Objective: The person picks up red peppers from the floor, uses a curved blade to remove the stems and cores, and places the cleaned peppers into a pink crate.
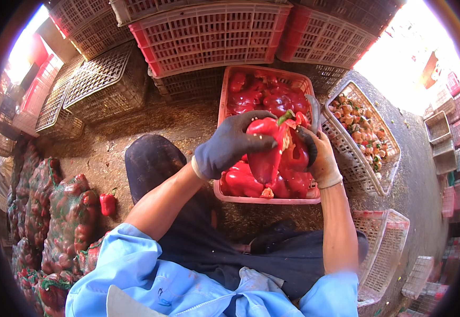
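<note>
My left hand (pixel 236 142), in a dark glove, grips a red bell pepper (pixel 263 148) that is split open, its pale seeds and green stem showing. My right hand (pixel 320 152), in a dark and light glove, is at the pepper's right side and holds a curved metal blade (pixel 314 113) that points up. Its fingertips are partly hidden by the pepper. Both hands are above a pink plastic crate (pixel 267 201) filled with red peppers (pixel 246 178), several of them opened.
To the right stands a white crate (pixel 354 158) of pepper cores (pixel 358 123). Mesh sacks of red peppers (pixel 71 222) lie at the left, near a loose red pepper (pixel 107 204). Stacked crates (pixel 214 37) rise beyond the pink one. Another crate (pixel 384 253) lies at lower right.
</note>
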A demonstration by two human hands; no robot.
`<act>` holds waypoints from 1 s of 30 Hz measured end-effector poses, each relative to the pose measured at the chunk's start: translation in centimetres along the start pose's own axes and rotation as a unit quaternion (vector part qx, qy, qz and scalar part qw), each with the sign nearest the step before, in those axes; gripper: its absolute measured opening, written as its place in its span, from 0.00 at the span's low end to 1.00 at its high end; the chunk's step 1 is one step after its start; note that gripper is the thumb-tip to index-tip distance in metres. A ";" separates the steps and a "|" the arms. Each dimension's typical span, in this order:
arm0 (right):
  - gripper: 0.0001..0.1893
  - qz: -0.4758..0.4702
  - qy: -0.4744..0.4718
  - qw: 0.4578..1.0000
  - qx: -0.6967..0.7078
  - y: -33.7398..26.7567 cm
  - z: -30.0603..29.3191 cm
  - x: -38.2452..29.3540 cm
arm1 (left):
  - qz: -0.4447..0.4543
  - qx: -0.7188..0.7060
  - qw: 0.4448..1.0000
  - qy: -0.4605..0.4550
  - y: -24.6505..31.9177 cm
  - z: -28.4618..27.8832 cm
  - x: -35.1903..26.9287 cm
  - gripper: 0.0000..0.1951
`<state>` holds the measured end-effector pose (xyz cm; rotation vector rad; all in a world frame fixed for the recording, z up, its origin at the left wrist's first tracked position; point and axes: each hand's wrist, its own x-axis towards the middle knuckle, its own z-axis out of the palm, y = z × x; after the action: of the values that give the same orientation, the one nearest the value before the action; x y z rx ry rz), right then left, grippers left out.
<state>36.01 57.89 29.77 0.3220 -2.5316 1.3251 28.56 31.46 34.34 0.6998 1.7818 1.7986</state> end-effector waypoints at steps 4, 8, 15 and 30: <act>0.19 0.075 0.070 0.972 0.210 -0.6 1.0 0.0 | 0.166 0.182 0.968 0.034 -1.0 1.9 -1.5 0.40; 0.14 0.204 0.121 0.931 0.276 -0.6 1.5 0.1 | 0.285 0.276 0.918 0.012 -1.6 2.8 -2.2 0.41; 0.12 0.276 0.127 0.851 0.428 3.5 2.1 -0.3 | 0.323 0.303 0.896 0.011 -0.7 3.3 -2.2 0.42; 0.09 0.218 0.349 0.895 0.175 7.4 -2.1 8.8 | 0.036 -0.227 0.951 0.204 0.8 -0.5 -0.2 0.35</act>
<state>25.72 63.14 28.17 -0.6024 -1.7989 1.6657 28.37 31.01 35.12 0.2177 1.4891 2.4257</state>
